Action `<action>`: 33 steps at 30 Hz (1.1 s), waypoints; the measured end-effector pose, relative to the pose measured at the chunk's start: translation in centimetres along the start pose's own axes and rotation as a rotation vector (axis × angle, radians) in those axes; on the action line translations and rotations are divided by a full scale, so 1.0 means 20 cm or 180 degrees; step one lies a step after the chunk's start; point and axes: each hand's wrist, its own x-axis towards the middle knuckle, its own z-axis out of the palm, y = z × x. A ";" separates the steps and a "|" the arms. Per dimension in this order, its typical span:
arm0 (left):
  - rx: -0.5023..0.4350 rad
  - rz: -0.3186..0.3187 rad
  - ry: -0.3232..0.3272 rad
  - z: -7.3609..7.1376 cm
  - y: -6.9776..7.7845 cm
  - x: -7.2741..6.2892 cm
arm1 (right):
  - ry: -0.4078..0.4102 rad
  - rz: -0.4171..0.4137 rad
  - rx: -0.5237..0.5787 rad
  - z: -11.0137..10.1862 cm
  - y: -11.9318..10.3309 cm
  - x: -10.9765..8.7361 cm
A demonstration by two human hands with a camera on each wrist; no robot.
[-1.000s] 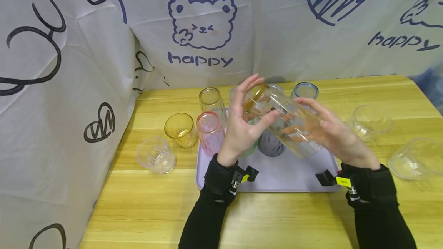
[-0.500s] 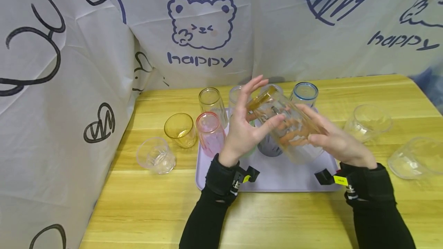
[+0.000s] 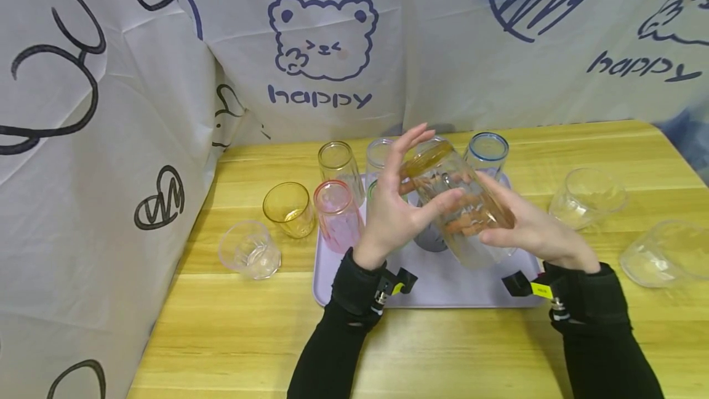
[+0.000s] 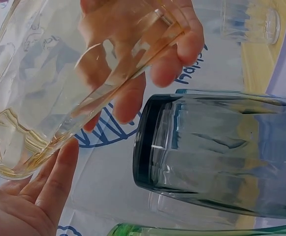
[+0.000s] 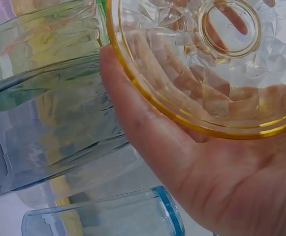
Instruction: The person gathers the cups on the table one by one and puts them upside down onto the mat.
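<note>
One tilted glass (image 3: pixel 462 220) over tray (image 3: pixel 443 288); left hand (image 3: pixel 393 214) fingers pinch base (image 3: pixel 428 161); right hand (image 3: pixel 534 223) fingers curl round it near rim (image 5: pixel 206 130); bench (image 3: pixel 238 337) beneath.

From above, the head view looks forward and down across the table (image 3: pixel 454 350); 2 close wrist views share the held glass (image 4: pixel 49 83).

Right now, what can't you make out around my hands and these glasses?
Amber-rimmed glass: right wrist view, cut off by the top and right edges.
Green glass: head view, mostly hidden by your left hand; left wrist view, cut off by the bottom edge.
Dark glass: left wrist view, base cut off by the right edge.
</note>
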 end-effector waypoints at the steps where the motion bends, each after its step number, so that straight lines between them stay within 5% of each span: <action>1: -0.0010 -0.0005 -0.0003 0.00 0.00 0.00 | -0.0016 -0.0002 0.0008 0.00 0.00 0.00; 13: -0.0082 0.0033 -0.0014 0.03 0.01 0.00 | -0.0052 0.0052 0.0072 0.03 -0.06 0.01; 22: -0.0016 0.0179 -0.0043 0.04 0.01 0.00 | 0.0153 -0.0035 -0.0132 0.05 -0.08 0.02; 33: -0.0034 -0.0006 -0.0084 0.04 0.02 0.00 | 0.0495 -0.0192 -0.0467 0.06 -0.09 0.04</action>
